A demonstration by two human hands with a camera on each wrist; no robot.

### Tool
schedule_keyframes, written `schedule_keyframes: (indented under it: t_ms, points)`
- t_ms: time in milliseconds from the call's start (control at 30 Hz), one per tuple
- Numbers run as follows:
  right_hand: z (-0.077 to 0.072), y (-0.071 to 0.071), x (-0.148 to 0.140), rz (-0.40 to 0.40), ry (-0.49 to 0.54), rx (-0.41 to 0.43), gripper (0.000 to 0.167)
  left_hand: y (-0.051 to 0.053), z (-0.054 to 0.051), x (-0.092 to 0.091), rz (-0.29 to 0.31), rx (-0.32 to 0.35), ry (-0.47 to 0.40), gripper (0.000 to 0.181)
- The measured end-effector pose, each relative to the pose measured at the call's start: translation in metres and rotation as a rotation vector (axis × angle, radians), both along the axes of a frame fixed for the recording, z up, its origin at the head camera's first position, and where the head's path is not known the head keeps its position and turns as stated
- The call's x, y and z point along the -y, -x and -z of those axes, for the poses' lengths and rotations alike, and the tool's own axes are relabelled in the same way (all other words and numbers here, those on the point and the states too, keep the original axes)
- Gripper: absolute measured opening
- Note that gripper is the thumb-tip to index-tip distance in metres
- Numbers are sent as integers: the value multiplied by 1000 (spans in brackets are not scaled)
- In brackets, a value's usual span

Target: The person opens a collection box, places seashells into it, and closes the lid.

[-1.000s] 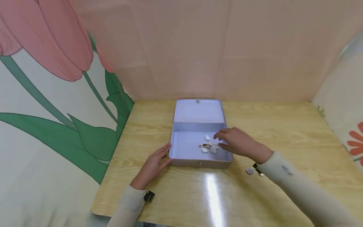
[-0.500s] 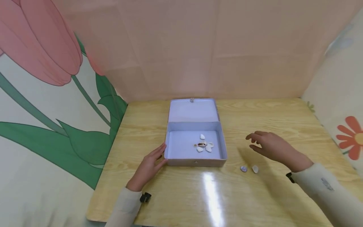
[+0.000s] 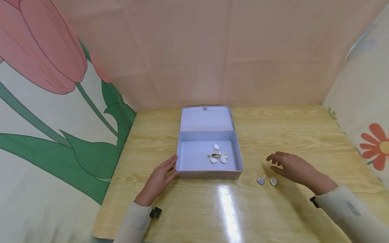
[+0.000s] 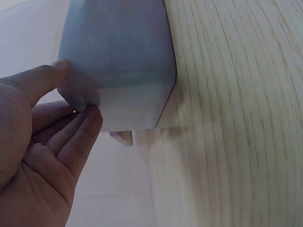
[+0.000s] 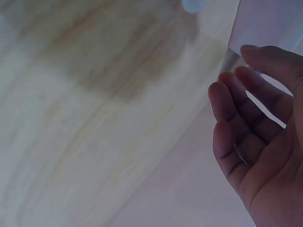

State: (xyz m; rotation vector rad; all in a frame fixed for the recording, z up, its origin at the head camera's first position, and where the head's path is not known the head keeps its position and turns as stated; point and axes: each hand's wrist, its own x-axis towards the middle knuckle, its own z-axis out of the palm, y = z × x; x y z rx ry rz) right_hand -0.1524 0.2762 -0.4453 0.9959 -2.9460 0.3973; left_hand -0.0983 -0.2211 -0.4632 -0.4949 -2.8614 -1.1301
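A pale lilac metal box [image 3: 197,174] stands on the table with its lid [image 3: 206,119] tipped back. Inside, toward the right, lie several small white shells [image 3: 214,160] around a dark-striped shell [image 3: 216,155]. My left hand [image 3: 156,182] rests against the box's left wall, the thumb by the front corner; the left wrist view shows its fingertips [image 4: 92,116] touching the wall. To the right of the box, a purplish shell [image 3: 260,181] and a white shell [image 3: 273,181] lie on the table. Just above and beyond them hovers my right hand [image 3: 291,167], fingers loosely bent, holding nothing.
The wooden table [image 3: 170,219] has its left edge along a wall with a tulip print [image 3: 54,50]. A pink cloth backdrop [image 3: 182,50] rises behind it. Dark straps with small devices [image 3: 155,212] sit at the wrists.
My right hand has come out of the box to the right, then lowered slightly toward the two loose shells. My left hand stays at the box's left wall. The head view shifted a little.
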Motion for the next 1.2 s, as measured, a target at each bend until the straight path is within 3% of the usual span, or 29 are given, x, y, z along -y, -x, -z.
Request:
schedule_keyframes:
  t_ms: [267, 400, 1200]
  points:
    - [15, -13, -3, 2, 21, 150, 34, -1, 1, 0, -1, -11, -8, 63]
    - [20, -20, -5, -31, 27, 175, 41, -2, 1, 0, 0, -14, -7, 63]
    - [38, -26, -7, -145, 65, -55, 38, -2, -1, 0, 16, -22, -48, 61]
